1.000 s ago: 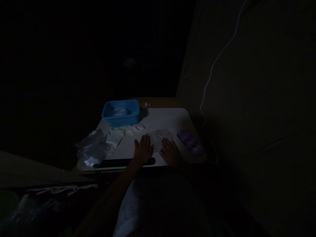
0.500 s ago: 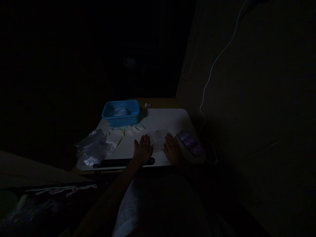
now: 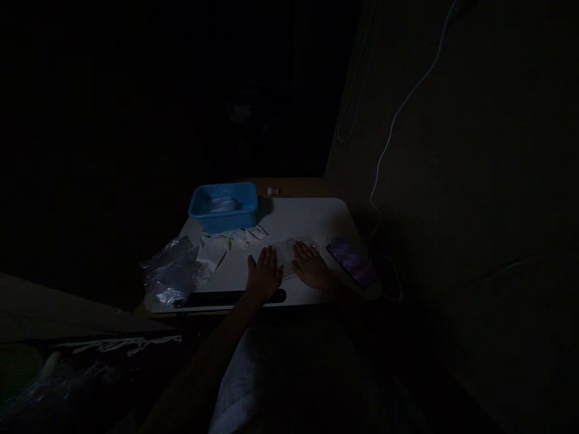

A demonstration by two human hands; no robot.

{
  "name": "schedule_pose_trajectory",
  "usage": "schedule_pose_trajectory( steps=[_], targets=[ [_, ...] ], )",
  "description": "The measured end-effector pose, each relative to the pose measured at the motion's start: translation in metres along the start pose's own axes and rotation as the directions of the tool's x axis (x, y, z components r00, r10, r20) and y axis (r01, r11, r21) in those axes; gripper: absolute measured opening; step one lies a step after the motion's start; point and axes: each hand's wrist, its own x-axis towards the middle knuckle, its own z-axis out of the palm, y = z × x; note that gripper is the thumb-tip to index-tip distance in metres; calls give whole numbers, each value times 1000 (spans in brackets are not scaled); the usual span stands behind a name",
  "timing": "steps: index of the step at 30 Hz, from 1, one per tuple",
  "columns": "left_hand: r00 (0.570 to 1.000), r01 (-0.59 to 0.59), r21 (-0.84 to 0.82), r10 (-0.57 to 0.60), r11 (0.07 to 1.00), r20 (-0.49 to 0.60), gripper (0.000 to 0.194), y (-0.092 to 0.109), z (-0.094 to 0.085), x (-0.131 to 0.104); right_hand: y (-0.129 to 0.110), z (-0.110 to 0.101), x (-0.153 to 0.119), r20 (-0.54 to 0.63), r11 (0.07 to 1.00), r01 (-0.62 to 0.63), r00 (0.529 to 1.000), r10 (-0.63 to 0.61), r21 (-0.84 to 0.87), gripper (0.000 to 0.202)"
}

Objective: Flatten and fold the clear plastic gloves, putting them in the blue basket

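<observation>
A clear, thin plastic piece point(image 3: 286, 248) lies flat on the white tabletop point(image 3: 307, 211) in the dim light. My left hand point(image 3: 265, 274) rests palm down at its left edge, fingers stretched forward. On its right part lies my right hand point(image 3: 310, 266), flat, with the fingers pointing up and to the left. Neither hand is wrapped round anything. The hands are a small gap apart. Details of the plastic are hard to make out in the dark.
A blue basin point(image 3: 228, 222) with something pale inside stands at the back left. Crumpled clear plastic point(image 3: 169, 274) and papers point(image 3: 210, 250) lie at the left. A phone point(image 3: 350, 260) lies at the right, and a small cup point(image 3: 273, 191) behind. A white cable point(image 3: 391, 129) hangs along the wall.
My right hand has slid left over the plastic, nearer to my left hand, and its fingers now slant left. My left hand has hardly moved. The view has shifted slightly.
</observation>
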Motion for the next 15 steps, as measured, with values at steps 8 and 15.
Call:
schedule_pose_trajectory(
  steps=[8,15],
  targets=[
    [1000,2,-3,-2,1000,-4,56,-1,5,0,2,2,-2,-56,979,-200,979,197,-50,63],
    [1000,-1,0,1,1000,-13,56,-1,4,0,5,0,-4,-65,973,-230,972,228,-33,63]
  ],
)
